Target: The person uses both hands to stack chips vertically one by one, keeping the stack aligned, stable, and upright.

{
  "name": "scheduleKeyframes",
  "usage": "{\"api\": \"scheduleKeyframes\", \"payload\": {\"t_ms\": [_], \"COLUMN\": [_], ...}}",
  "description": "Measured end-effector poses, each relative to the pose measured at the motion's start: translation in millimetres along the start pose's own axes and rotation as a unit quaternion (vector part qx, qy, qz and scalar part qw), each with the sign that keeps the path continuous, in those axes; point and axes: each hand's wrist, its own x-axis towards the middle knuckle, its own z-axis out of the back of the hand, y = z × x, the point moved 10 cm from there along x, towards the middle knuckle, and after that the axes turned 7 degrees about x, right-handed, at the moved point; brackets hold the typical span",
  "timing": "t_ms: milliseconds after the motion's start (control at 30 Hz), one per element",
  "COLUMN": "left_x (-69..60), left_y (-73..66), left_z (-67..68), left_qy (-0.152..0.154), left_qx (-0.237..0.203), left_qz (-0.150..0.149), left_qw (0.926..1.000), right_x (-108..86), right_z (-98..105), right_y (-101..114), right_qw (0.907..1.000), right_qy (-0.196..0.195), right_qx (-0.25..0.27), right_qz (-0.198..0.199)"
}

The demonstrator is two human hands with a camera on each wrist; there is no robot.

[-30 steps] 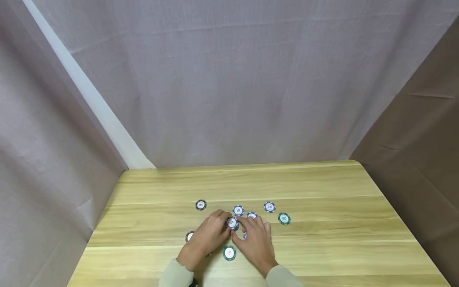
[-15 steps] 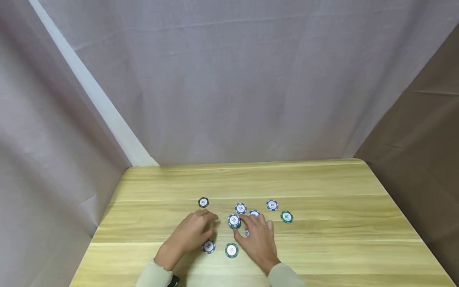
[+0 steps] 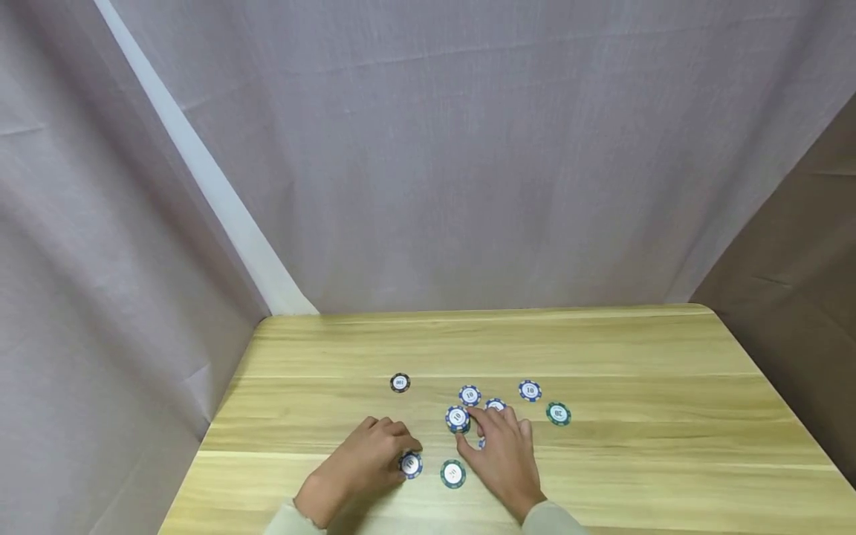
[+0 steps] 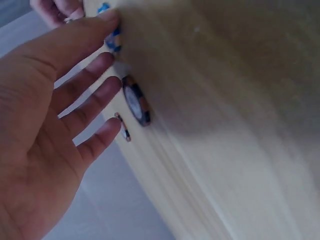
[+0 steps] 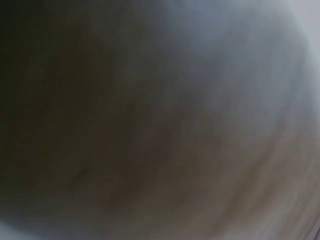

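In the head view my left hand [image 3: 370, 462] has its thumb and index finger at opposite edges of a blue-and-white poker chip [image 3: 411, 465], pinching it low at the table. The left wrist view shows its other fingers [image 4: 95, 107] fairly straight, beside a black poker chip [image 4: 136, 101] that the hand hides in the head view. My right hand [image 3: 503, 457] holds the right side of a small stack of poker chips [image 3: 458, 417] between thumb and index finger. A blue chip tops the stack, with green below. The right wrist view is dark and blurred.
Around the stack lie blue chips [image 3: 470, 395], two of them partly covered by the right hand. A green chip [image 3: 453, 474] lies in front, another green chip [image 3: 558, 414] to the right. A black chip [image 3: 400, 383] sits farther back on the wooden table [image 3: 321, 349]. Grey cloth [image 3: 468, 186] hangs behind.
My left hand has left the stack and moved left and nearer to the blue chip at the front. The right hand stays at the stack. The head view has shifted slightly.
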Motion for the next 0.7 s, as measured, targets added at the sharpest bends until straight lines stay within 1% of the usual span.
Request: {"api": "scheduleKeyframes", "payload": {"t_ms": [167, 233, 367, 467, 533, 600, 700], "left_x": [4.9, 7.7, 12.1, 14.5, 16.4, 18.7, 21.6], "left_y": [-9.8, -13.3, -20.2, -23.2, -23.2, -21.7, -18.2], "left_z": [-4.3, -5.3, -7.0, -8.5, -9.7, -11.5, -12.2], "left_qy": [-0.006, -0.008, -0.022, -0.034, -0.035, -0.029, -0.021], "left_qx": [0.029, 0.046, 0.09, 0.121, 0.136, 0.142, 0.13], "left_qz": [-0.014, -0.021, -0.041, -0.05, -0.048, -0.04, -0.022], "left_qw": [0.9994, 0.9987, 0.9949, 0.9908, 0.989, 0.9887, 0.991], "right_x": [1.4, 0.8, -1.5, -1.9, -1.5, -0.6, 0.9], "right_z": [2, 4, 5, 2, 0, -1, -2], "right_y": [-6, -8, -9, -10, -9, -7, -3], "right_qw": [1.0, 1.0, 1.0, 1.0, 1.0, 1.0, 1.0], "right_qy": [0.005, 0.001, -0.007, -0.002, 0.002, 0.002, 0.007], "right_qx": [0.002, 0.001, -0.003, -0.001, 0.002, 0.002, 0.001], "right_qz": [-0.004, -0.005, -0.002, -0.004, -0.007, -0.006, -0.006]}}
